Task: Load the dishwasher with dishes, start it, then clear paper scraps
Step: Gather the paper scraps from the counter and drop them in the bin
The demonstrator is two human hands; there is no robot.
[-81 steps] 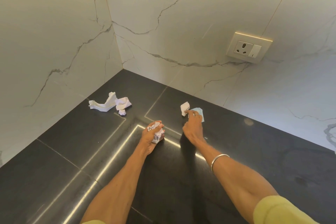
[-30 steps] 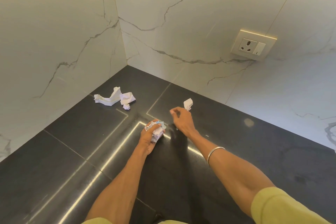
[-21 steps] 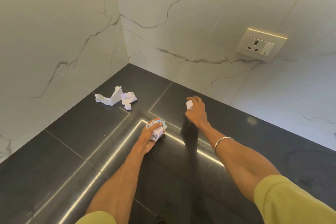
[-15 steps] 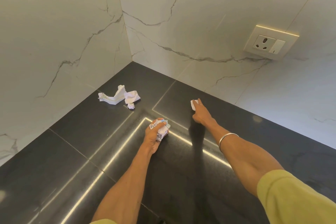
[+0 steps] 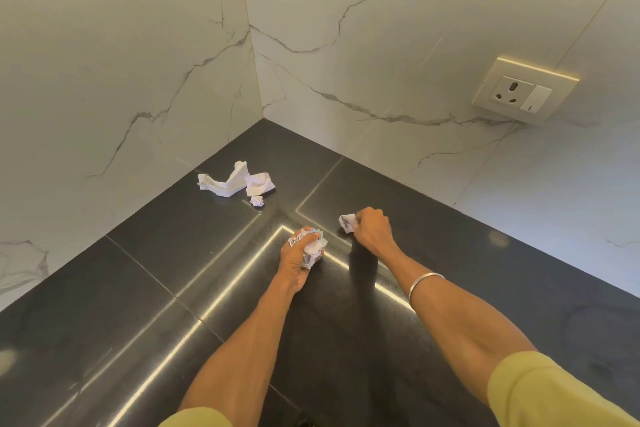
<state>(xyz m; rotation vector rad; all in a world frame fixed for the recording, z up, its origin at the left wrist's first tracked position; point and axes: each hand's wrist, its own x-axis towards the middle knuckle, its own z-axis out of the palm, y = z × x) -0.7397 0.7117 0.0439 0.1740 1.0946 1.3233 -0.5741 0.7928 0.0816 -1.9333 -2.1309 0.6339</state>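
Gripping crumpled paper wad point(image 5: 310, 247), left hand point(image 5: 297, 257) sits low over dark countertop point(image 5: 145, 288), fingers curled tight round wad, thumb across top; white and pale blue paper bulges out on thumb side. Right hand point(image 5: 372, 229) just beside it, nearer wall, fingers curled, fingertips pinching small white scrap point(image 5: 347, 221) at its left edge; cannot tell if scrap touches counter. Silver bangle point(image 5: 425, 284) on right wrist. Loose paper scraps point(image 5: 235, 184) lie on counter near corner, well apart from both hands. Wall socket point(image 5: 523, 94) on right wall.
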